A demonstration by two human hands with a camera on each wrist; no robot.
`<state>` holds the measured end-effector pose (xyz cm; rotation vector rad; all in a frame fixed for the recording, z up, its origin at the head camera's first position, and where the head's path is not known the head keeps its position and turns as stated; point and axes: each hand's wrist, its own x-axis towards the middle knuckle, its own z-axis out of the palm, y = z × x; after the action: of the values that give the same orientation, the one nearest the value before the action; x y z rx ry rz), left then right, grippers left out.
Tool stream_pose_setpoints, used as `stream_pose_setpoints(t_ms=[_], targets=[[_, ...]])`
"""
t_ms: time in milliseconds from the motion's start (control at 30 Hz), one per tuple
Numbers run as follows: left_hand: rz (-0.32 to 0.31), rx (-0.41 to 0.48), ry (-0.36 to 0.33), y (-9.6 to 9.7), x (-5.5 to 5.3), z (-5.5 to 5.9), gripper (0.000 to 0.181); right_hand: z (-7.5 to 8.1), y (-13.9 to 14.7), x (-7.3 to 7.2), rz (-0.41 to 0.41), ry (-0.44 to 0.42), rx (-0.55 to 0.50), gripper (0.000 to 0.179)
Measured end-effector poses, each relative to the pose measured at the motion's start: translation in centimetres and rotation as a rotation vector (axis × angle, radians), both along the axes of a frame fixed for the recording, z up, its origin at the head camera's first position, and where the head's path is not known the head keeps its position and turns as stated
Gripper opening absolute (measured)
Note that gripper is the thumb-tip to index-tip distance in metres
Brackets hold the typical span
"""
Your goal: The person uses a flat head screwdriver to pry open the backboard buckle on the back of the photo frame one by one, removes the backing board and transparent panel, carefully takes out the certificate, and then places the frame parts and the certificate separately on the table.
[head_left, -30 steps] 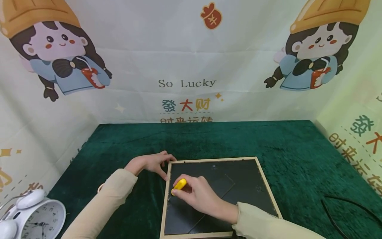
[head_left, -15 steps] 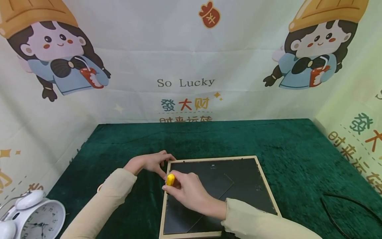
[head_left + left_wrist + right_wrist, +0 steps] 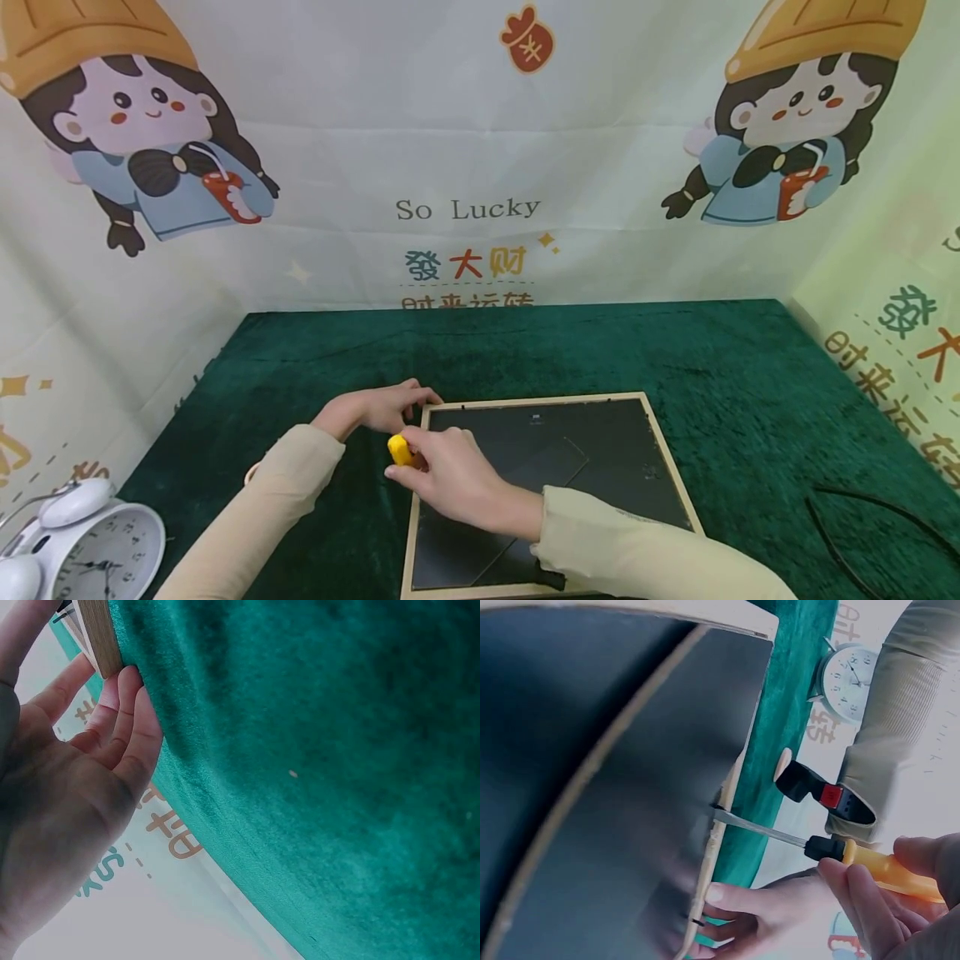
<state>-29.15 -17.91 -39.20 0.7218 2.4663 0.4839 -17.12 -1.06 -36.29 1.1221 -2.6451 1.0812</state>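
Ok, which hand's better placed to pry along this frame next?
Likely the right hand: it grips the screwdriver, tip at the edge of the frame; the left hand holds its corner.

Setting: a curtained-off tabletop booth, kind of room beyond not determinable. Evidence: a printed fabric backdrop (image 3: 465, 167) hangs behind and along both sides, bearing cartoon figures (image 3: 165, 179), "So Lucky" lettering (image 3: 468, 209) and Chinese characters (image 3: 467, 263). Deep-green velvety cloth (image 3: 525, 354) covers the work surface; a white twin-bell alarm clock (image 3: 86, 546) at near left adds a household note.
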Motion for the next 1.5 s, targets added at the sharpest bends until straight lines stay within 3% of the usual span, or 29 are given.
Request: stream_pose_setpoints(t_ms=[433,667,867,1133,1500], targets=[[0.001,0.005,-0.031,-0.2,0.2,0.0,0.053,0.2,-1.6,0.3,0.030,0.131,0.103,0.019],[-0.011,0.000,-0.022,-0.3,0.1,-0.2,0.052,0.1,-1.7,0.2,0.030,0.143,0.102,0.022],[-0.023,-0.007,-0.010,-0.1,0.1,-0.1,0.051,-0.1,-0.7,-0.6,0.000,0.047,0.052,0.024],[0.008,0.006,-0.027,0.1,0.3,0.1,0.059,-0.8,1.7,-1.7,-0.036,-0.180,-0.102,0.024],[0.063,-0.010,-0.058,0.2,0.2,0.4,0.063,-1.3,4.2,-2.3,-0.040,-0.318,-0.324,0.020]])
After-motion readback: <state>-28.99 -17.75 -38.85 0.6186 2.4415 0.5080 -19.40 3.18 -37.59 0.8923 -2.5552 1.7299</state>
